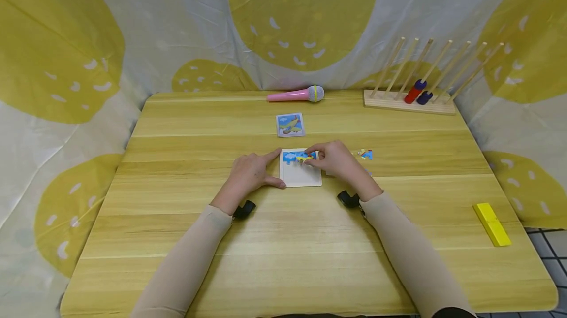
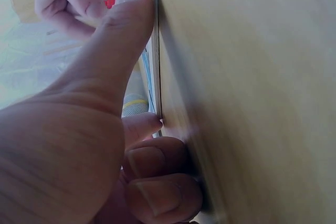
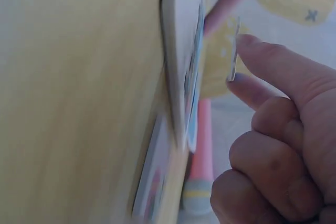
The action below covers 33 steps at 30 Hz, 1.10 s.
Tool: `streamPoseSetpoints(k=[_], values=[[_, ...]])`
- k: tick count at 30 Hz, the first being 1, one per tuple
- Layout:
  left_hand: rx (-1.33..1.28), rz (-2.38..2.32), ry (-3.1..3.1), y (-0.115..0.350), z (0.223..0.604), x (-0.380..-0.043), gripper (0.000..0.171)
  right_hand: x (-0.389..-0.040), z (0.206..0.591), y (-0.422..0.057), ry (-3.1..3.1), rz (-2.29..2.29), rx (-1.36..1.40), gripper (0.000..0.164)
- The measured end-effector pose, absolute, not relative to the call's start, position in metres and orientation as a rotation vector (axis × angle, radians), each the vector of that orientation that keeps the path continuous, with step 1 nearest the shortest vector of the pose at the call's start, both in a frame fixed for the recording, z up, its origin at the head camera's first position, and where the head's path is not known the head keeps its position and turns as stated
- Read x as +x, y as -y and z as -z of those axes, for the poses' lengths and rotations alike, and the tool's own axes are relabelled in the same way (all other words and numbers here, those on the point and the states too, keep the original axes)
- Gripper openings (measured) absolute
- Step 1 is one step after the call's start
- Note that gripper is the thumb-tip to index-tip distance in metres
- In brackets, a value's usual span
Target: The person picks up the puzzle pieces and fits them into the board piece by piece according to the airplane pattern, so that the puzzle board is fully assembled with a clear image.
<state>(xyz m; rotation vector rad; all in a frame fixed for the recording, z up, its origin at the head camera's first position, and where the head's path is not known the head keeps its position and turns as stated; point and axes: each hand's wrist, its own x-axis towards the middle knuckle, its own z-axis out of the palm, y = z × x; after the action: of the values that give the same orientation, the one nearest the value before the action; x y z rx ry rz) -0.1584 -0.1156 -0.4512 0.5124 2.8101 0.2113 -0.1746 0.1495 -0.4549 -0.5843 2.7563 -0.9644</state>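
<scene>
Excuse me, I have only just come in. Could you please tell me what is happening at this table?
A person is working on a small jigsaw puzzle with both hands. The right hand pinches a partly yellow puzzle piece just above the white puzzle tray; the left hand rests against the tray's left edge. Blue sky pieces lie along its far side, with the white base showing below. A loose piece lies to the right, and an airplane picture card lies beyond the tray.
</scene>
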Motion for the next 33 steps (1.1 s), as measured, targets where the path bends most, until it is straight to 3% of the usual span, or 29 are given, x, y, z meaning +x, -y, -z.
streamPoseSetpoints(k=[9, 21, 33], values=[[0.529, -0.225, -2.816, 0.115, 0.450, -0.158, 0.109, -0.171, 0.462, -0.120, -2.756, 0.845, -0.705, 0.027], [0.533, -0.209, -2.825, 0.116, 0.451, -0.158, 0.109, -0.171, 0.468, -0.115, -2.751, 0.807, -0.702, 0.032], [0.541, -0.226, -2.825, 0.116, 0.449, -0.157, 0.108, -0.168, 0.468, -0.111, -2.779, 0.782, -0.681, 0.024]])
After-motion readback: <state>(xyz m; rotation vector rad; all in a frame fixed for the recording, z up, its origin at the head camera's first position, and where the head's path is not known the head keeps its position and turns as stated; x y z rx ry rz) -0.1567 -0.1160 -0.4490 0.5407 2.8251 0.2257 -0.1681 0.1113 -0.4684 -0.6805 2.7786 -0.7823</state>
